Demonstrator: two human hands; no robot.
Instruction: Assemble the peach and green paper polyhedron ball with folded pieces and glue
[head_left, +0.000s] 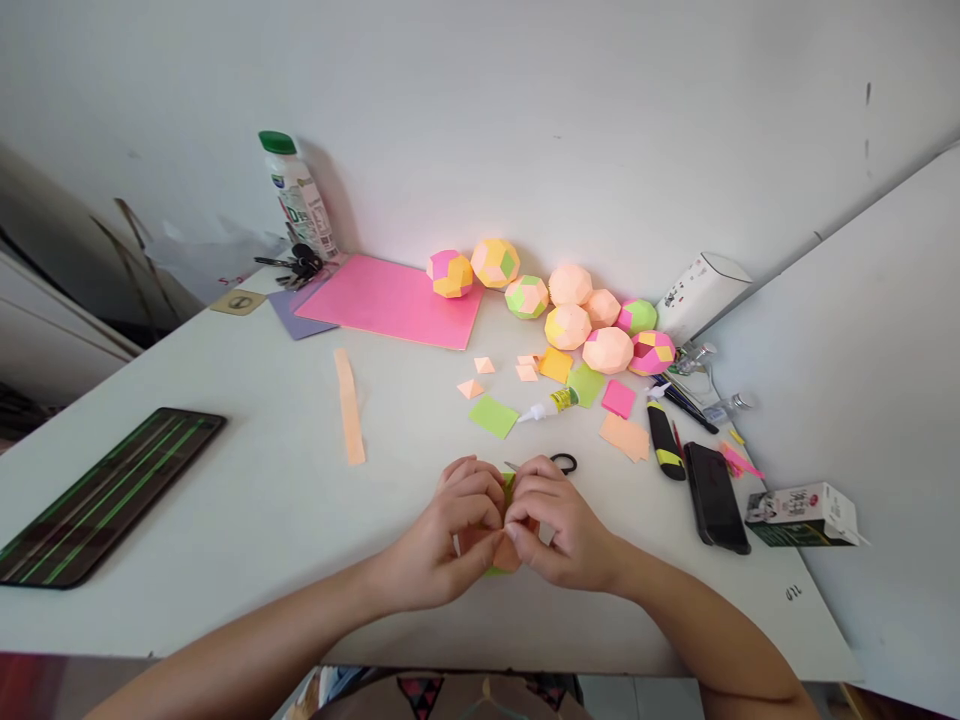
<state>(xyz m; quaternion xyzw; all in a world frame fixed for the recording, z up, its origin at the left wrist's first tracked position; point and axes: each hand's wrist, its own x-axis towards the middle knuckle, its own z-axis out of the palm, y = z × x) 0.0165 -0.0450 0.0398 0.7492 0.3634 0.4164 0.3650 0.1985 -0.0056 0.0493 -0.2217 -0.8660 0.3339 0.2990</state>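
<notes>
Both my hands meet near the front middle of the white table (262,500). My left hand (450,535) and my right hand (559,525) are closed, fingertips pinched together on a small folded paper piece (508,553), green and orange, mostly hidden by the fingers. Black-handled scissors (561,463) lie just behind my right hand. Farther back a glue bottle (551,404) lies among small paper squares in green (493,415), pink (619,398) and orange (625,436).
Several coloured paper balls (568,325) sit by the wall, beside a pink sheet (390,298). An orange paper strip (349,405) lies mid-table. A dark tablet (97,495) lies left. Black phone (715,496), highlighter (663,442), pens, small carton (802,513) at right. A bottle (298,195) and keys stand back left.
</notes>
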